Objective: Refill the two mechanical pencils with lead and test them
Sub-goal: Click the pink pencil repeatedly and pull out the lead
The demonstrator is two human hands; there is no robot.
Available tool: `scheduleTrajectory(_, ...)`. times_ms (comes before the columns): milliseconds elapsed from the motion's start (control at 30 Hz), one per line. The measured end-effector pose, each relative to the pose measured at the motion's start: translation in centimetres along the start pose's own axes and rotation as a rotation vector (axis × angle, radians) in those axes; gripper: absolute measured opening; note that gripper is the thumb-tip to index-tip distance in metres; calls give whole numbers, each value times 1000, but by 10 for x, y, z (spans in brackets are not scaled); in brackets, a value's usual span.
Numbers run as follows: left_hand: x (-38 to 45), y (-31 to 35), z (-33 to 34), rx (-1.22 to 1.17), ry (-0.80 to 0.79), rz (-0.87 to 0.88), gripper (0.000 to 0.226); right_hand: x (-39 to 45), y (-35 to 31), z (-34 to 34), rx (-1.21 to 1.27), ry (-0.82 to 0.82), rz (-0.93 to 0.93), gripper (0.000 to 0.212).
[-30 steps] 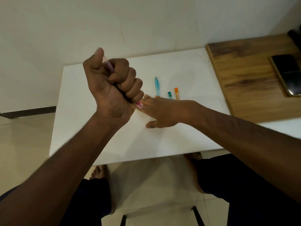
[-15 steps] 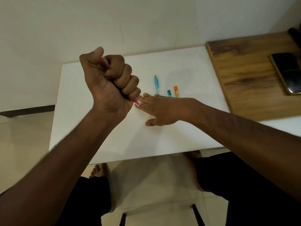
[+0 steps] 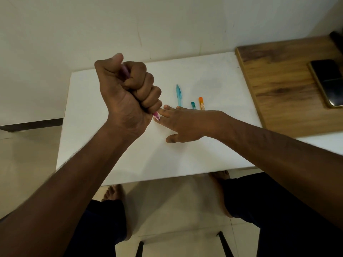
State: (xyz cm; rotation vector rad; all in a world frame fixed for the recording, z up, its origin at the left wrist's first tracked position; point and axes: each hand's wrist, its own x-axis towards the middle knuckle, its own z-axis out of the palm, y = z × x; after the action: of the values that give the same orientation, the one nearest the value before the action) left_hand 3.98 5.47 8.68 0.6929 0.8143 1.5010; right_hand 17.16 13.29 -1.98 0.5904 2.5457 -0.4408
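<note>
My left hand (image 3: 128,97) is clenched in a fist around the pink pencil (image 3: 156,115). The thumb presses down on the pencil's upper end, where a short pink length shows between thumb and forefinger. The pencil's tip end sticks out below the little finger and points down and to the right.

My right hand (image 3: 187,125) lies flat and released on the white table (image 3: 111,164), palm down, fingers straight and pointing toward the fist. The pink pencil's tip meets the fingers (image 3: 167,113) of this hand; I cannot tell whether the tip presses the skin or only hangs just over it. The thumb is spread toward me, apart from the other fingers.

Just beyond the right hand's fingertips lies the blue pencil (image 3: 178,94), flat on the table, lengthwise away from me, and its near end sits right at the fingertips. To the right of that pencil, beyond the back of the right hand, lie two small lead cases: a teal case (image 3: 193,105) and, just beside it on the far side from the fist, an orange case (image 3: 201,103). Their near ends run behind the hand.

Well to the right of the right hand, a wooden top (image 3: 278,86) adjoins the table, and a dark phone (image 3: 327,82) rests on it.
</note>
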Motion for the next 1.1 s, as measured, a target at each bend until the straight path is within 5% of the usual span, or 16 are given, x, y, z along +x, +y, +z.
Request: scheduleTrajectory(1100,1,-11,-4,13,-66,14,46,-6,-5,-7,14,34,-8,70)
